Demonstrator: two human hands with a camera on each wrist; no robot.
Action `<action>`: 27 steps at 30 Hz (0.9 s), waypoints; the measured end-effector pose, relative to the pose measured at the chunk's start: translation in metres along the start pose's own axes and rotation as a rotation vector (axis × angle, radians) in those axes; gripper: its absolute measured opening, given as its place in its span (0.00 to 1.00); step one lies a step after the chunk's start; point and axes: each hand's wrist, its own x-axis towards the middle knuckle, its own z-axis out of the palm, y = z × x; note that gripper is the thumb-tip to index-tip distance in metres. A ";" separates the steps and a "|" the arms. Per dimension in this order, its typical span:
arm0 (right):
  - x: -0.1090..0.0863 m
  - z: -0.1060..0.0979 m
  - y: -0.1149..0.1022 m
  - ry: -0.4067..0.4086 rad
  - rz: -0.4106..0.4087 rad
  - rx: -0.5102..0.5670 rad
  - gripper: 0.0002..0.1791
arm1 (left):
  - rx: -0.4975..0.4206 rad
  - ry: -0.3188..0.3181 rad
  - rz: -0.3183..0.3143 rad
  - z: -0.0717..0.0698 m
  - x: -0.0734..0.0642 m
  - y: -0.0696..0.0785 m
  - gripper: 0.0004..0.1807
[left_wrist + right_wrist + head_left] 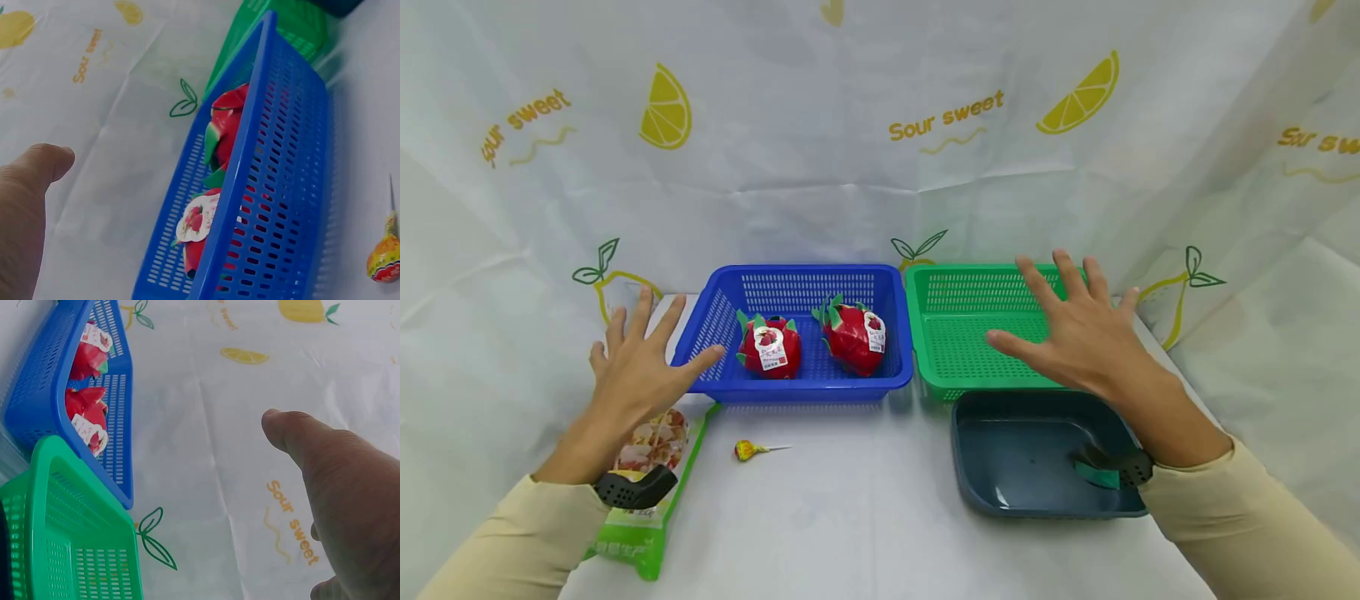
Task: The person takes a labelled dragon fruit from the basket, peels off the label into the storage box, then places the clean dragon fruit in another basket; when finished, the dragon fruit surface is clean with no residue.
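My left hand (636,367) hovers with spread fingers at the left end of a blue basket (820,386), above a green-edged food bag (651,442). Two red dragon fruits with white labels lie in that basket, one dragon fruit (770,346) on the left and another dragon fruit (853,337) on the right. Fingers apart, my right hand (1078,333) is held over the right part of a green basket (955,333), whose visible floor is bare. Both wrist views show a thumb extended and nothing held. A yellow-wrapped lollipop (747,450) lies in front of the blue basket.
A dark blue-grey basin (1015,450) stands in front of the green basket, partly under my right wrist. White cloth printed with lemons and lettering (947,117) hangs behind the baskets. The two baskets stand side by side along the back of the white table (842,517).
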 end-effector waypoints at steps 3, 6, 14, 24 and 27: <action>0.007 0.003 -0.004 0.022 -0.034 0.015 0.54 | -0.060 0.041 0.012 0.006 -0.002 -0.004 0.51; 0.014 0.007 -0.009 0.033 -0.062 0.036 0.53 | -0.118 0.074 0.027 0.013 -0.003 -0.008 0.50; 0.036 0.023 -0.024 0.041 -0.114 0.094 0.53 | -0.206 0.086 0.049 0.036 -0.002 -0.020 0.48; 0.064 0.044 -0.039 0.007 -0.180 0.169 0.54 | -0.292 0.005 0.013 0.053 -0.001 -0.031 0.46; 0.071 0.050 -0.043 -0.001 -0.197 0.183 0.54 | -0.306 -0.011 0.006 0.058 0.001 -0.034 0.46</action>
